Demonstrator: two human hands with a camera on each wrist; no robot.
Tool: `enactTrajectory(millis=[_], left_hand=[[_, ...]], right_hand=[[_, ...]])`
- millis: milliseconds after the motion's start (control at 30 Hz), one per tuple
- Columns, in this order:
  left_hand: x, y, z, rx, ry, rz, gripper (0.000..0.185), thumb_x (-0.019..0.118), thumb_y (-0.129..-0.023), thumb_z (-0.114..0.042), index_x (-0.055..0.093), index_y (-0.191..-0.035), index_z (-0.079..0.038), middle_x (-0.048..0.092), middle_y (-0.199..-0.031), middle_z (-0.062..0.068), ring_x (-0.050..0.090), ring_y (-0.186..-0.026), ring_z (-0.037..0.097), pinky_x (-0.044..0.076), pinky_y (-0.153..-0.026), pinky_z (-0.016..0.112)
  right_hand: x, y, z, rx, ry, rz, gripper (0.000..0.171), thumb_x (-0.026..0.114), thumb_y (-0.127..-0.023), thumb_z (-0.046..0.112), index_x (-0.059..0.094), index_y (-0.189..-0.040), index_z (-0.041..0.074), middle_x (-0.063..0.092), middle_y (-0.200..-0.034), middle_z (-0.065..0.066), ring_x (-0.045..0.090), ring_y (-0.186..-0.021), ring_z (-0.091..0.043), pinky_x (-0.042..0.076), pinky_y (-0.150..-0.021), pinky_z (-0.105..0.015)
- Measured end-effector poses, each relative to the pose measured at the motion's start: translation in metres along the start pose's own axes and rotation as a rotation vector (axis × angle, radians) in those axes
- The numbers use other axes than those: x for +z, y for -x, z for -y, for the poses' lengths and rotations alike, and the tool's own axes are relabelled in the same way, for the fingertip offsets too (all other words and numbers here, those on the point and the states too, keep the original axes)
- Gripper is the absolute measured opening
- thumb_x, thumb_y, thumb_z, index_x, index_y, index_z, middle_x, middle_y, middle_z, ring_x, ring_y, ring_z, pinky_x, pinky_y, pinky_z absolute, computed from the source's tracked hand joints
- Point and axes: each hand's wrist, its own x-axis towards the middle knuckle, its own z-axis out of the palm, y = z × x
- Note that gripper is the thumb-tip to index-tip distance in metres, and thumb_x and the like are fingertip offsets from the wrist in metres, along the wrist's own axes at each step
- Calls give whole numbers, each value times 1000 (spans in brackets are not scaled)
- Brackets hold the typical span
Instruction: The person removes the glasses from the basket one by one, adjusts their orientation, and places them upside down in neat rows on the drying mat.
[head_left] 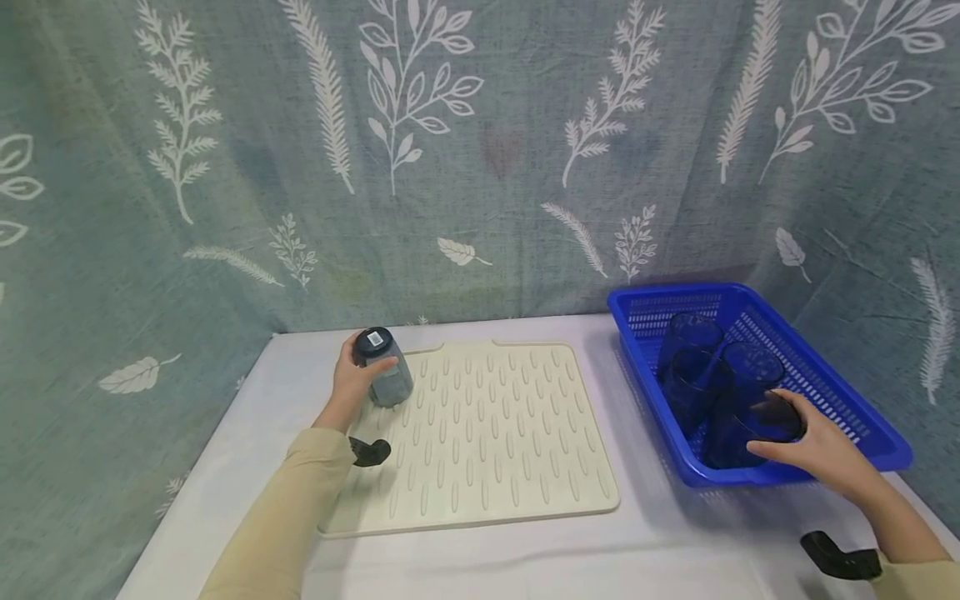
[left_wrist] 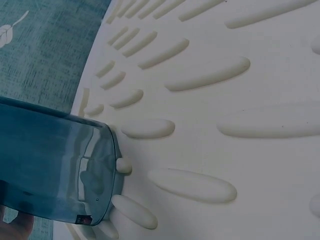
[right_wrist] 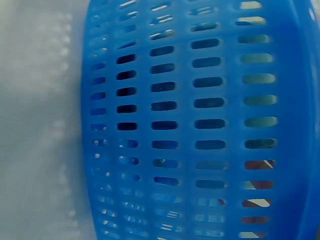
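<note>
- The left hand (head_left: 352, 379) has its fingers curled around a glass (head_left: 384, 367) that stands upside down at the far left corner of the mat (head_left: 495, 450). The sticker on its base faces up.
- In the left wrist view the rim of the glass (left_wrist: 107, 175) sits on the raised ribs of the mat, close to the edge. I judge it could rock or tip when the hand lets go, because the ribs are not flat and the edge is near.
- The right hand (head_left: 813, 446) reaches into the basket (head_left: 870, 417) at the right and closes over the nearest of the blue glasses (head_left: 742, 429). How firm the grip is, I cannot tell.
- Two more blue glasses lie touching it. Lifting one could make the others roll and knock together.
- The right wrist view shows only the basket wall (right_wrist: 200, 120).
- Both hands work at once and the eyes cannot follow both, so a slip on one side is possible.
- The cloth-covered table (head_left: 525, 558) carries the mat and the basket, which stand near each other but apart.
</note>
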Motion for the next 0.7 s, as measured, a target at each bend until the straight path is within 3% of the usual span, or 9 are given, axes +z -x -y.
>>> enactTrajectory(millis=[133, 300, 533, 700], left_hand=[[0, -1, 1, -6, -13, 0, 88, 73, -78, -24, 17, -146, -14, 23, -149, 8, 18, -139, 24, 18, -113, 41], [-1, -1, 1, -12, -24, 1, 88, 72, -79, -26, 16, -146, -14, 21, -150, 8, 16, -139, 24, 17, -113, 40], [-1, 0, 1, -7, -21, -1, 87, 72, -79, -24, 16, -146, -14, 21, -150, 8, 15, -140, 24, 16, -113, 39], [-1, 0, 2, 3, -14, 8, 88, 72, -79, -24, 16, -146, -14, 21, -150, 8, 15, -140, 23, 16, -113, 39]], right_hand=[[-2, 1, -1, -3, -76, 11, 95, 66, -83, 32, 4, -142, -8, 23, -135, -39, 26, -119, -55, 31, -86, -67], [-7, 1, 3, -10, -68, 2, 93, 65, -84, 31, 4, -142, -8, 27, -134, -38, 30, -118, -52, 35, -84, -64], [-20, 0, 10, 16, -88, -9, 92, 62, -87, 31, -2, -144, -3, 12, -139, -41, 24, -118, -58, 33, -83, -67], [-28, -1, 14, -8, -102, -39, 90, 60, -88, 30, -2, -146, 2, 12, -141, -39, 24, -118, -57, 32, -81, -66]])
